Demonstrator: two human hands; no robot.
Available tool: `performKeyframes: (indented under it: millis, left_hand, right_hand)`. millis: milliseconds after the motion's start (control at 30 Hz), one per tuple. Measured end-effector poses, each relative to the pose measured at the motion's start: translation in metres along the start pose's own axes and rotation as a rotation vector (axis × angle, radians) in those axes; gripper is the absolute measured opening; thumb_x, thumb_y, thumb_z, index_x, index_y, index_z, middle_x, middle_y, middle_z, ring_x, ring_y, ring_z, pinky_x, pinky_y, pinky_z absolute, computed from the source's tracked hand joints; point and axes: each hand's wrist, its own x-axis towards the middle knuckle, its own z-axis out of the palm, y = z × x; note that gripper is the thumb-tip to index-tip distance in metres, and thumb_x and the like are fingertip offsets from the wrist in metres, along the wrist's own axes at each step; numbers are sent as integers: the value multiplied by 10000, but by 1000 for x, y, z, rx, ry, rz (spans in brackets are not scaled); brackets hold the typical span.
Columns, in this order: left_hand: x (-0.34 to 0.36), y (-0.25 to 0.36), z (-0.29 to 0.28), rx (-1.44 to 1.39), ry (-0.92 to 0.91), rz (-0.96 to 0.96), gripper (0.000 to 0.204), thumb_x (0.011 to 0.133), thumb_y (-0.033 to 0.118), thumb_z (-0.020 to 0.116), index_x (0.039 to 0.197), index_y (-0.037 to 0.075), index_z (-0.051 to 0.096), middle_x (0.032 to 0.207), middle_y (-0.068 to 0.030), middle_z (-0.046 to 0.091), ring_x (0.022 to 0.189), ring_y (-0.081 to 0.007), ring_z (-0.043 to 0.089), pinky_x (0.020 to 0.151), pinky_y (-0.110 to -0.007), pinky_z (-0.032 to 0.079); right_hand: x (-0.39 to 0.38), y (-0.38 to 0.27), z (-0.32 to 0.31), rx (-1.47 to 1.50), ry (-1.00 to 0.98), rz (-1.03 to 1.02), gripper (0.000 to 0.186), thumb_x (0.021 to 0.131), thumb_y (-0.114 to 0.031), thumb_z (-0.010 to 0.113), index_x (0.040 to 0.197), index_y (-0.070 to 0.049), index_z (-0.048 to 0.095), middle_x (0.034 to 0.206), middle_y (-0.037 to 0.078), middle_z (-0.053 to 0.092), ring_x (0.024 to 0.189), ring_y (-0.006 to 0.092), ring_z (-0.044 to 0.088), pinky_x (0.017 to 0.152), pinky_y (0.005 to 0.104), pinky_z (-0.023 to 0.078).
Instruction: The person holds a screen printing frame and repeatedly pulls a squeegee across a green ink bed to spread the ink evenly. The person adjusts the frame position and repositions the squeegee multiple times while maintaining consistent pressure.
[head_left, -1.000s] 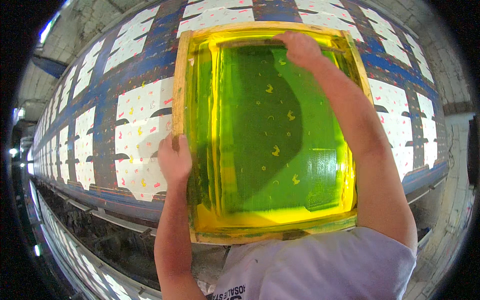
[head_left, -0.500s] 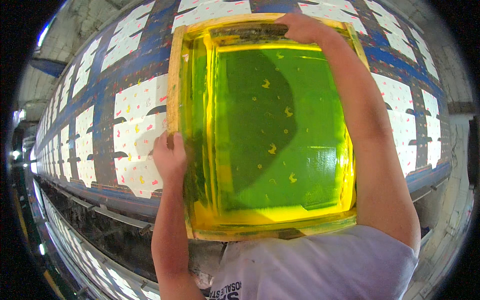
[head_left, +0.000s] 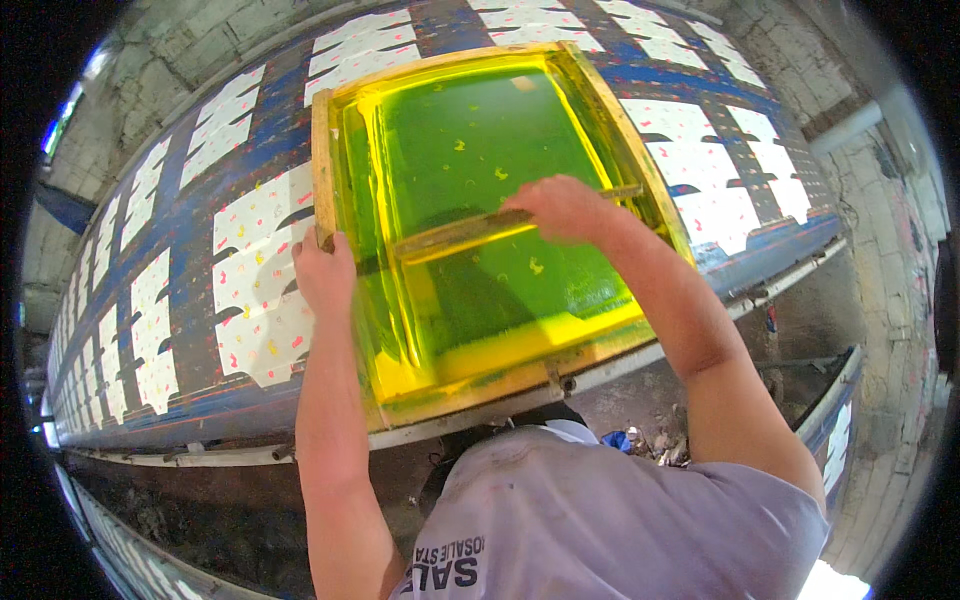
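A wooden-framed printing screen [head_left: 322,160] lies on a long table in front of me. Its green mesh [head_left: 425,150] carries small yellow motifs, and wet yellow ink [head_left: 480,343] is thick along the near and left edges. My left hand [head_left: 326,272] is closed on the left rail of the frame. Across the middle of the mesh sits a wooden squeegee [head_left: 450,236], slightly slanted. The fingers of my right hand [head_left: 560,207] wrap around its back, and ink shows under its blade.
Rows of white cut pieces [head_left: 262,270] with small pink and yellow prints lie on the dark blue-stained table [head_left: 285,95]. A metal rail [head_left: 225,455] runs along its near edge. Scraps [head_left: 655,445] lie on the floor below, and a block wall stands at right.
My right hand has come from the far rail toward me, bringing the squeegee to the middle of the mesh. My left hand stays on the left rail. The whole view has shifted and tilted.
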Motion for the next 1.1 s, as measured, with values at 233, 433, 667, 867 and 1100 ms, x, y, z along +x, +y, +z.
performKeyframes:
  millis: [233,433,667,867,1100]
  left_hand:
    - [-10,8,-4,142,-7,34,490,1007,294,744,1400,20,640,1360,-248,679,1256,-459,683,1018,-576,602]
    - [-14,11,-5,234,-47,56,502,1050,317,727,1412,-2,588,1359,-254,680,1250,-460,690,1007,-567,613]
    - [-13,7,5,357,-51,75,501,1064,361,716,1402,12,595,1325,-265,694,1197,-454,718,975,-564,626]
    - [-7,14,3,442,-74,-49,581,1058,495,693,1348,-8,675,1267,-277,750,1165,-477,753,988,-592,616]
    - [3,17,12,520,-61,-181,743,1065,659,596,1185,-52,772,1211,-330,777,1187,-519,739,1021,-618,580]
  right_hand:
    - [-123,-81,48,-28,35,41,540,878,-42,656,1370,-225,782,1188,171,786,1140,421,756,993,560,620]
    - [-162,-102,71,-7,186,-51,447,916,-141,730,1360,-163,777,1219,161,760,1208,394,710,1079,527,567]
    - [-193,-109,87,45,354,-155,532,940,-478,834,1310,-99,784,1280,155,746,1214,389,702,1079,523,555]
    - [-232,-45,68,297,425,-206,387,973,-385,830,1221,-89,805,1241,163,785,1208,361,731,1065,515,567]
    - [-285,89,68,259,767,340,428,889,-126,889,1295,-50,773,1397,212,716,1327,435,648,1135,524,540]
